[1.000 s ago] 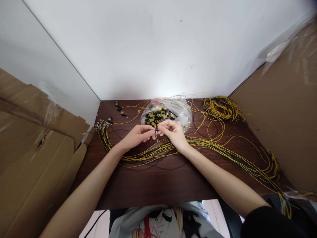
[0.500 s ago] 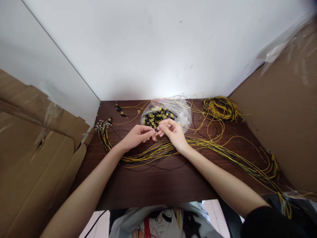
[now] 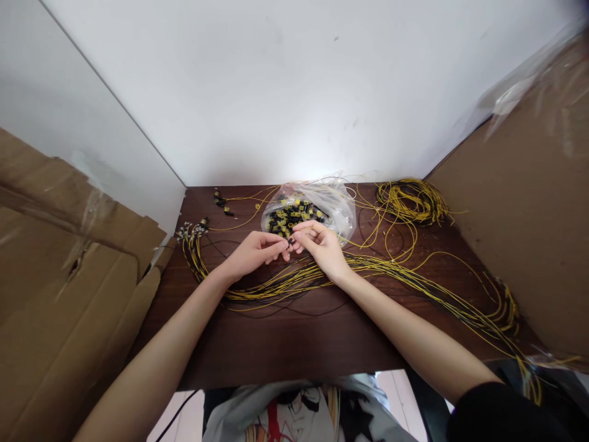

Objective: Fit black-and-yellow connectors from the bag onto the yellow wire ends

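My left hand is closed, thumb and index finger pinching a small black connector. Close against it on the other side, my right hand is also closed, its fingertips pinching a thin yellow wire that I can only partly see. The fingers hide how the wire meets the connector. Just behind both hands lies a clear plastic bag with many black and yellow connectors in its mouth. A long bundle of yellow and black wires passes beneath my hands across the brown table.
Coiled yellow and black wire lies at the back right. A few loose connectors sit at the back left. Silvery wire ends gather at the left. Cardboard flanks the left side, and a cardboard sheet the right. A white wall rises behind.
Both hands stay almost in place. My right fingertips shift very slightly around the wire, and the bit of yellow below the connector shows less now.
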Available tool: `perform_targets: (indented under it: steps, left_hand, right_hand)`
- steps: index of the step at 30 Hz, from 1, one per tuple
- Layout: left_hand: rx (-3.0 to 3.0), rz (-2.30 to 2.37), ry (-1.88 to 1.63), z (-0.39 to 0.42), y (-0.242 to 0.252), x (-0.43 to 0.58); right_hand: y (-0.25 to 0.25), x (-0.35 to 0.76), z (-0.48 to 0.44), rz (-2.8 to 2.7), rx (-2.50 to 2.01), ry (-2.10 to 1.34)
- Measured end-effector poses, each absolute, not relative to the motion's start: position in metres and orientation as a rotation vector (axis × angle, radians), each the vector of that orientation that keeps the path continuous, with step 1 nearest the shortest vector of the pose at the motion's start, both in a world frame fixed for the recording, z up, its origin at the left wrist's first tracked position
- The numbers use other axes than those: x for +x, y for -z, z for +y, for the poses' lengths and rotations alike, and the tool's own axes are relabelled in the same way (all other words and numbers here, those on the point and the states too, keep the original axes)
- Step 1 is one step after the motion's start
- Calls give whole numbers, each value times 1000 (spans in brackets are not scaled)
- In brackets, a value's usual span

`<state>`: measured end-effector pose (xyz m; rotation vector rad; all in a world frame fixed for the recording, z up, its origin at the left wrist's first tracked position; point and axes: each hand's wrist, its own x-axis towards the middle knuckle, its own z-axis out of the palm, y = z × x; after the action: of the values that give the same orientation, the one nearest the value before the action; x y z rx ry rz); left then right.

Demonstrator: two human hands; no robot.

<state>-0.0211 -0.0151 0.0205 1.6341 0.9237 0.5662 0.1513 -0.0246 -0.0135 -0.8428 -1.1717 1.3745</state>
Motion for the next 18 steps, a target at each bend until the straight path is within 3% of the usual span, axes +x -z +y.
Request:
perform_targets:
  steps: [18]
  left_hand:
    - [1629, 951, -549, -15, -21, -22]
  right_hand:
    - [16, 151, -24, -1177, -814, -1382]
